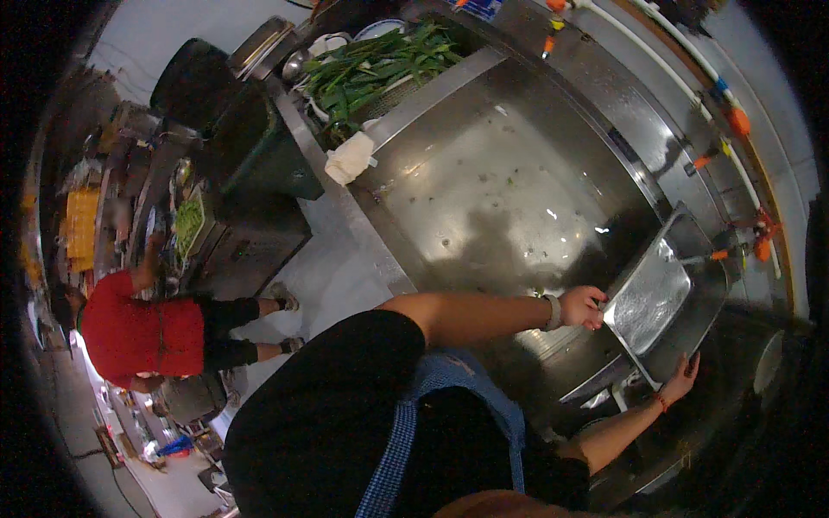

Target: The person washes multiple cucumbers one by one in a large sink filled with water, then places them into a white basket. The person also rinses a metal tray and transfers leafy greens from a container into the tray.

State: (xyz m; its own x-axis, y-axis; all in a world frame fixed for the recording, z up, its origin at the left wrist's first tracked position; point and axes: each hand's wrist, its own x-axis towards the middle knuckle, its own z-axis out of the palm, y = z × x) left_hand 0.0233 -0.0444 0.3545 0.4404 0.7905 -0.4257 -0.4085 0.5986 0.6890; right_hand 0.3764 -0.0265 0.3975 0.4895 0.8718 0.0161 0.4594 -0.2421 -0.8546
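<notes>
Both hands hold a deep rectangular stainless steel pan (654,298), tilted over the right end of a steel sink (492,194). My left hand (583,307), with a band at the wrist, grips the pan's near corner by its rim. My right hand (680,382), with a red bracelet, supports the lower right side of the pan; some of its fingers are hidden. The pan's inside looks shiny and wet. A thin spout with an orange part (719,256) reaches over the pan's far edge. Shallow water with small scraps appears to cover the sink's bottom.
Long green leafy vegetables (382,71) fill the neighbouring basin. A pale cloth (350,158) lies on the sink's corner. White pipes (686,90) run along the wall. Beyond a dark green bin (272,155), a person in a red shirt (142,327) stands at a counter.
</notes>
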